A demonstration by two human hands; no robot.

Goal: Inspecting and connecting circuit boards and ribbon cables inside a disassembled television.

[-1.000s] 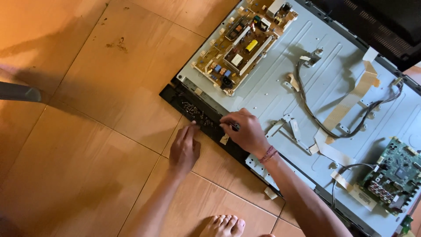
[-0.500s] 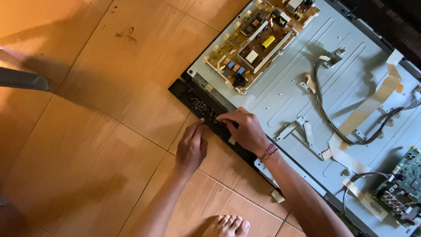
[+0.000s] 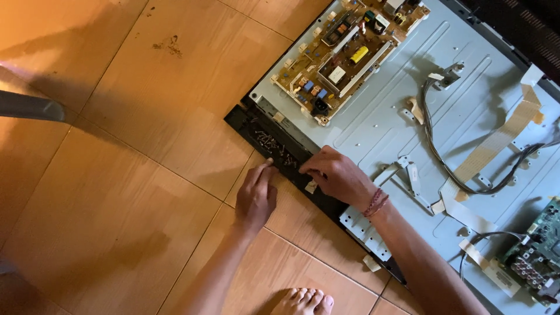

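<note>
1. Both hands rest on the television's black bottom frame (image 3: 291,160): left hand (image 3: 256,195) flat, holding nothing; right hand (image 3: 335,175) curled, grip contents hidden.
2. Loose screws (image 3: 267,139) lie just beside the fingertips.
3. Hands have barely shifted from a moment ago.

Both hands (image 3: 256,195) on television's black frame (image 3: 274,146).

Opened flat-panel television (image 3: 443,151), lying screen-down on the tiled floor; its display face is hidden and only the pale grey metal back plate shows, running from the top centre to the right edge. Small rectangular white label (image 3: 337,74) on a component near the middle of the tan power-supply board (image 3: 344,55) at the top. Small white sticker (image 3: 311,186) on the black bottom bezel (image 3: 274,140), just beside the right hand (image 3: 335,175).
</note>
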